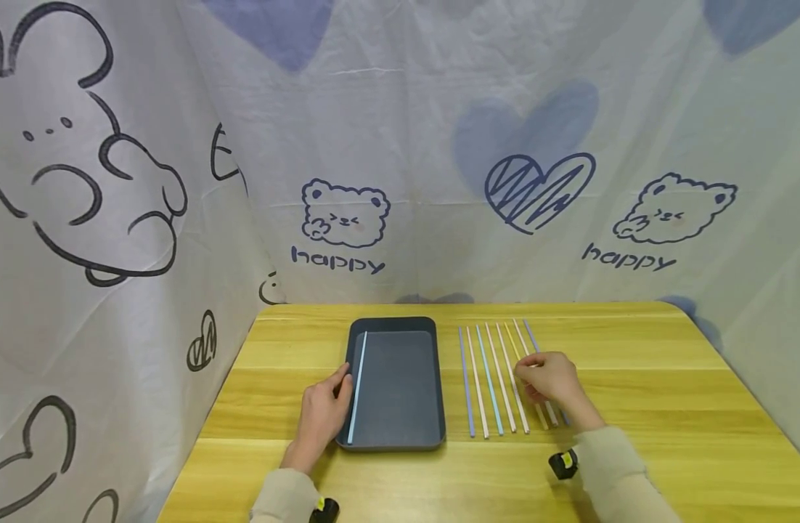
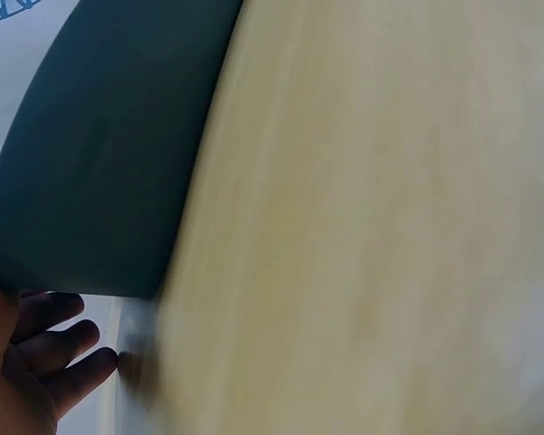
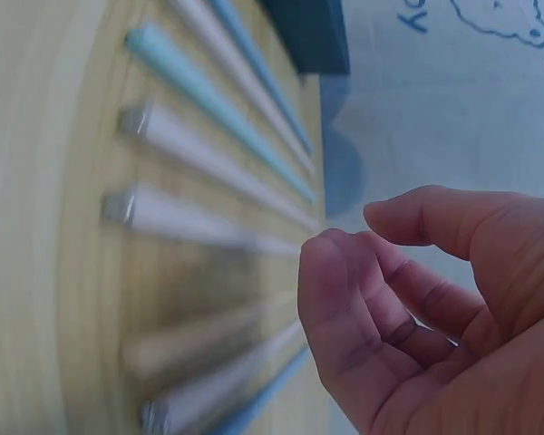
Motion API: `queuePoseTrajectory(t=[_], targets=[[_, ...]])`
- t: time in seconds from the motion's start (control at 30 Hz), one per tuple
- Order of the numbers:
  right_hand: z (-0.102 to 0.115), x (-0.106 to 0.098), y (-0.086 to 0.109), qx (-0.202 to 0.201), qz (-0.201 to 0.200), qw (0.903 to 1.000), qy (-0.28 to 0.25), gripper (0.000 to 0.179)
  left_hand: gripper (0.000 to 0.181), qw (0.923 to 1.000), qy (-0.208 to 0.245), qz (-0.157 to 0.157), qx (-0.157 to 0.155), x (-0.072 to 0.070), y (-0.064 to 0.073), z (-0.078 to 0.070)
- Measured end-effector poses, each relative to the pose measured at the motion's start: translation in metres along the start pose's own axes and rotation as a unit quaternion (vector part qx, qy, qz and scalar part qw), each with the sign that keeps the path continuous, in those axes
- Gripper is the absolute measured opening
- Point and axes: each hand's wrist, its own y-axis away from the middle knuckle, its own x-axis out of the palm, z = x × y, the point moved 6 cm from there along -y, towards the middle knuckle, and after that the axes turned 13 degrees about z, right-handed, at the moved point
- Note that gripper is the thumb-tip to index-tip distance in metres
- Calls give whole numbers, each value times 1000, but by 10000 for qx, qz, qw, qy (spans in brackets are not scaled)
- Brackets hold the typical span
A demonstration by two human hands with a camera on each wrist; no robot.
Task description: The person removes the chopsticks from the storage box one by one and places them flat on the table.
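Note:
A dark grey rectangular tray [image 1: 400,442] lies on the table. Along its left inner side is a pale blue straw [image 1: 358,385]. My left hand [image 1: 323,409] holds the tray's left rim; in the left wrist view, several fingers [image 2: 68,385] extend beside the tray's dark outer wall [image 2: 100,163], with the thumb hidden. Right of the tray, several thin pastel straws lie side by side, among them a purple straw [image 1: 467,381], a light blue straw [image 1: 488,379] and a yellow straw [image 1: 512,341]. Over the right-hand ones hovers my right hand [image 1: 550,379], thumb and forefinger apart, nothing visible between them.
The wooden table [image 1: 491,479] reaches back to a white printed cloth [image 1: 426,240], which also hangs along both sides. A small black device [image 1: 562,463] sits at my right wrist, another [image 1: 324,510] at my left.

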Motion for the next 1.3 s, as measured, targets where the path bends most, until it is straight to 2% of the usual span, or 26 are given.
queuePoseTrajectory(t=[0.33,0.63,0.73,0.87,1.0,1.3], targets=[[33,39,-7,-59,156,9988,-458,28,37,9998,86,111,-112,0,1,0],[57,68,-15,-179,172,9969,-751,23,36,10000,7,44,-72,0,1,-1],[64,79,-16,-253,242,9955,-882,20,35,9999,-123,-68,50,-1,1,-3],[75,95,-15,-374,336,9948,-887,16,34,9989,-285,-268,245,-3,4,-6],[82,112,-16,-481,454,9950,-754,16,33,9985,-297,-349,298,-4,4,-7],[96,146,-18,-636,750,9921,-775,13,33,9986,-456,-250,108,-5,2,-6]])
